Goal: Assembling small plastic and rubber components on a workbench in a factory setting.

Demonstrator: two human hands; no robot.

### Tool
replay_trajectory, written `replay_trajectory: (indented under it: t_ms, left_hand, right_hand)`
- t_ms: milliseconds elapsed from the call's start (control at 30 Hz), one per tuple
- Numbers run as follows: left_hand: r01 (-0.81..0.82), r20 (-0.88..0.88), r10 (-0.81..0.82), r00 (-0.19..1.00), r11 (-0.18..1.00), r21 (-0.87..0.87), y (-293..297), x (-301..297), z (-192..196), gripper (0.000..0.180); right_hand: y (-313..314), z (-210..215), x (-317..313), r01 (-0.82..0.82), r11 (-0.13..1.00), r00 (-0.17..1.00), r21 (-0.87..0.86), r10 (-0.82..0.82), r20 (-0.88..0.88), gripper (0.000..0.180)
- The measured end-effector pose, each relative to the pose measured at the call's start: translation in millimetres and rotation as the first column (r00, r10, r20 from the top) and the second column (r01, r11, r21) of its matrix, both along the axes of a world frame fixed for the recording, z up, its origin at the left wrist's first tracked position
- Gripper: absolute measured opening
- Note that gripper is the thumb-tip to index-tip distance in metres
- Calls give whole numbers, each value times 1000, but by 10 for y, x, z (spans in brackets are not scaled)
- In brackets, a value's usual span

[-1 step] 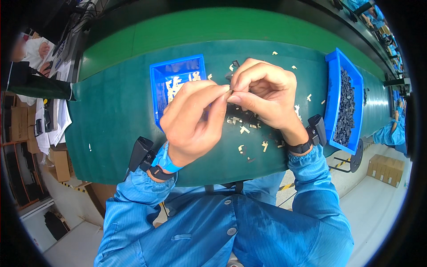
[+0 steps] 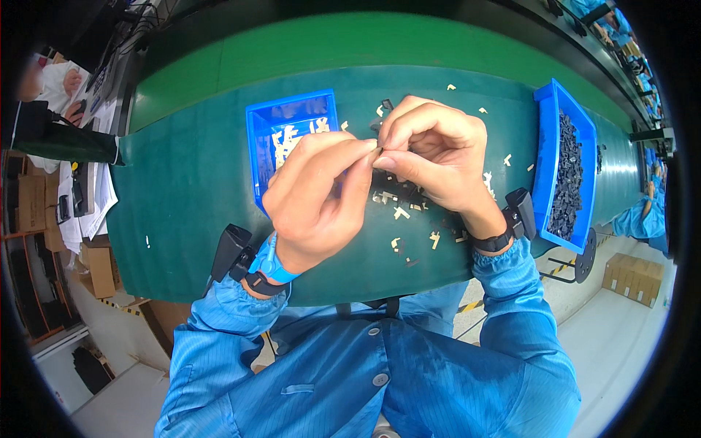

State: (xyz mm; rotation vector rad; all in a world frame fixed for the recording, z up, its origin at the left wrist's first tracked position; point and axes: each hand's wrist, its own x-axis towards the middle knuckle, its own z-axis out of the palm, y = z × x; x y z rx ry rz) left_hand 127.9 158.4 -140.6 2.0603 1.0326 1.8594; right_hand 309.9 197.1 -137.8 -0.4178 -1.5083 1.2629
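Fingertips of my left hand and my right hand meet above the table, both closed in a pinch. Between them is a small dark piece, mostly covered by the fingers, so its exact shape cannot be made out. Beneath and around the hands lie scattered cream-coloured plastic pieces and small black pieces, partly hidden by my right hand. Just beyond my left hand sits a blue bin holding cream pieces; the left hand covers part of it.
To the right stands a second blue bin filled with small black parts. The green table curves round in front of me. Papers lie at the left, where another person's dark sleeve reaches in. A stool stands at the right.
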Motion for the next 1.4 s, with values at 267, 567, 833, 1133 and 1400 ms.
replay_trajectory:
  t_ms: [267,567,833,1133,1400]
  left_hand:
    - [2,-22,-2,1000,1000,5,-3,-4,43,25]
    - [-1,-26,1,1000,1000,17,1,-7,31,26]
    - [-1,-7,1,1000,1000,2,-9,0,18,26]
    - [13,10,-13,1000,1000,-7,9,25,9,25]
    - [3,113,10,994,994,-113,33,-89,82,13]
  right_hand:
    - [13,-1,10,-10,1000,1000,20,9,13,13]
    - [-9,44,20,-76,996,997,-45,77,9,11]
    - [-15,17,2,-80,997,994,1,80,68,14]
    - [0,12,61,-106,994,986,-28,108,123,14]
    - [41,98,129,-30,997,999,-75,33,41,12]
